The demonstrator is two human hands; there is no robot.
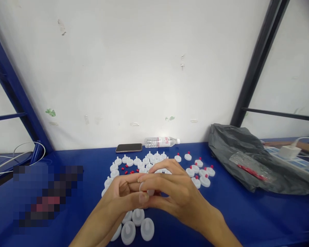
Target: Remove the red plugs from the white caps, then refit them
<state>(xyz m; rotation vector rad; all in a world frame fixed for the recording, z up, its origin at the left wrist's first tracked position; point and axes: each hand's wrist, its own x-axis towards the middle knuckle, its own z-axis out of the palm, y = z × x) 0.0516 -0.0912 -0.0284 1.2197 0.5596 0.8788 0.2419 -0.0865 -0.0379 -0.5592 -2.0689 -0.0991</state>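
Observation:
Both hands meet above the blue table, closed around a small white plastic nozzle cap [150, 192], mostly hidden by the fingers. My left hand [119, 195] grips it from the left, its thumb tip against the cap. From the right, my right hand [176, 188] has its fingers bent over the same cap. White nozzle caps [147, 229] lie in front of and behind the hands. Several small red tips [132, 172] are scattered among those behind. On the right, a group of white caps with red tips [205, 180] stands upright.
Against the wall lie a dark-screened phone [129, 148] and a clear plastic bottle [161, 142] on its side. A grey plastic bag [228, 144] spreads over the right, with a clear packet of red pieces [252, 169] on it. A white charger [289, 151] sits at far right.

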